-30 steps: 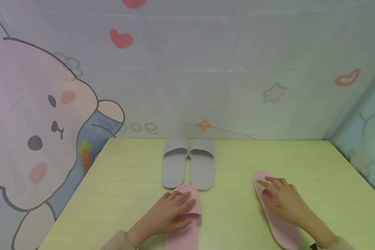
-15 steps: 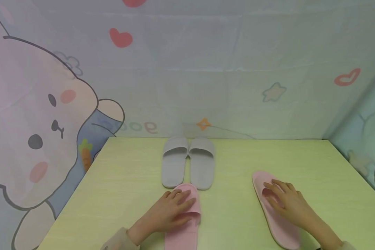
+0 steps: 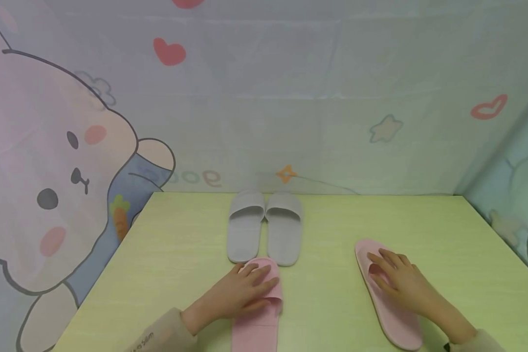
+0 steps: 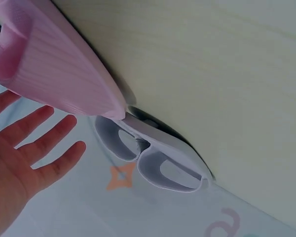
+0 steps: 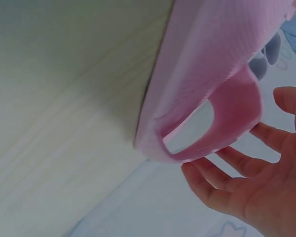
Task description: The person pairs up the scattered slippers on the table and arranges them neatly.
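Two pink slippers lie apart on the table. Over the strap of the left pink slipper (image 3: 255, 337) is my left hand (image 3: 233, 296), its fingers spread and fairly straight. In the left wrist view those fingers (image 4: 61, 160) are beside the pink strap (image 4: 64, 74), not curled round it. My right hand (image 3: 409, 291) is at the strap of the right pink slipper (image 3: 398, 325), which lies slanted. Seen from the right wrist, its loosely bent fingertips (image 5: 191, 173) are at the edge of the strap opening, and the thumb is apart from the slipper.
A pair of grey slippers (image 3: 284, 242) stands side by side at the table's back edge, just beyond the left pink slipper. The pale yellow-green table (image 3: 325, 303) meets a printed cloth backdrop (image 3: 268, 88) at the back and sides.
My right hand has shifted slightly back along the strap, then a little forward again. The left hand stays nearly in place, and none of the slippers has visibly moved.
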Demonstrator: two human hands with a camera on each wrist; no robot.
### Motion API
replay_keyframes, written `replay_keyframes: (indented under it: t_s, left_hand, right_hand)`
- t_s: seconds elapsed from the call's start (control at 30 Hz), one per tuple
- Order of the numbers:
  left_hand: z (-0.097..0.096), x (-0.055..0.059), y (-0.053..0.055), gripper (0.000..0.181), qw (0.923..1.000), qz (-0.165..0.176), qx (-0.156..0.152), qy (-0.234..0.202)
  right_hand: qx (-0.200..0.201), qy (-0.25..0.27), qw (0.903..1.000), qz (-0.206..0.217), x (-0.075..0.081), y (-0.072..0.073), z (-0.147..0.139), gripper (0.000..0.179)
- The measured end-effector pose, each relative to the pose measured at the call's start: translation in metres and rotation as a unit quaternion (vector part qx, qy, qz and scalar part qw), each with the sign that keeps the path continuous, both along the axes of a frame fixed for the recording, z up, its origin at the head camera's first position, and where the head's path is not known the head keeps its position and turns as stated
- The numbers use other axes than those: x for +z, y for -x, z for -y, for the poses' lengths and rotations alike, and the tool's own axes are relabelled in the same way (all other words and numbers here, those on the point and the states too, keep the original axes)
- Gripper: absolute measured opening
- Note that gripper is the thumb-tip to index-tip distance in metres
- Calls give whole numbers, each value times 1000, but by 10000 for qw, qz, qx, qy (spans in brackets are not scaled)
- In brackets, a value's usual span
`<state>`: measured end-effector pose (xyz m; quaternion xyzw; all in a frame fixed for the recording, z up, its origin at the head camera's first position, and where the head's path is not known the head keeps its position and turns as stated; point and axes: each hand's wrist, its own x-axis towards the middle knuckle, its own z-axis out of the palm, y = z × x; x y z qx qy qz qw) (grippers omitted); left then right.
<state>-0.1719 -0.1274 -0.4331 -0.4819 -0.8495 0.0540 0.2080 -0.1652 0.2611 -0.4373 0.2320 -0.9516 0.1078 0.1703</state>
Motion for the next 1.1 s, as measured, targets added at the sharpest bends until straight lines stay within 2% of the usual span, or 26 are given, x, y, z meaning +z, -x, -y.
replay_keyframes:
  t_s: [0.13,0.27,0.57,0.83,1.1]
  left_hand:
    - [0,1,3,43,9998,-2,-90,163]
    - [0,0,4,41,9997,26,-213,129]
    - [-2,-3,8,41,9994,140,-277,180]
    - [-4,-6,9,41,9994,100,-314,53]
    - [-4,-4,7,40,9995,-51,-324,-28]
  right_hand:
    - [196,-164,9995,-161,-3,6,-6,49]
    - [443,-270,9982,-291,-6,12,-12,50]
    - [704,-325,9970,-26,-11,24,-19,49]
    - [668,-427,9967,157,-14,30,-20,41]
    - [687,-607,9957,-106,-17,34,-22,41]
